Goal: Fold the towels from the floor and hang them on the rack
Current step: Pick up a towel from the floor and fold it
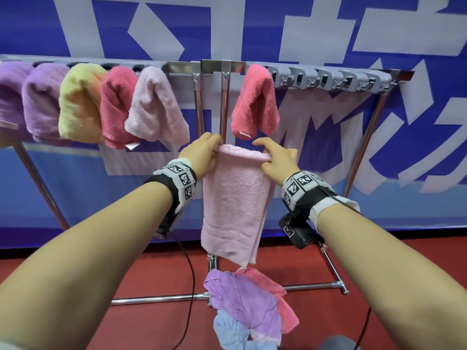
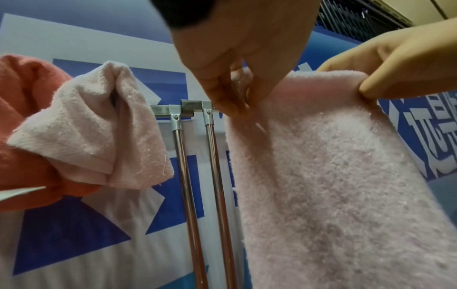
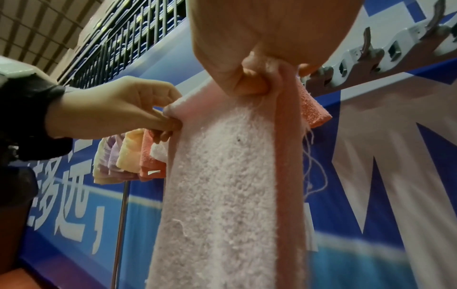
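A folded light pink towel [image 1: 235,198] hangs in the air in front of the rack [image 1: 222,65], below its top bar. My left hand [image 1: 204,150] pinches its top left corner and my right hand [image 1: 275,157] pinches its top right corner. In the left wrist view the left hand [image 2: 230,93] grips the pink towel [image 2: 333,176] at the fold, with the right hand [image 2: 395,64] at the other corner. The right wrist view shows the right hand [image 3: 249,78] clamped on the towel [image 3: 222,195] and the left hand [image 3: 138,111] pinching its far edge.
Several folded towels hang on the rack's left half, ending with a pale pink one [image 1: 156,107]; a coral towel [image 1: 255,102] hangs right of centre. Empty grey hooks [image 1: 328,78] run further right. A pile of purple, pink and blue towels [image 1: 242,306] lies on the red floor.
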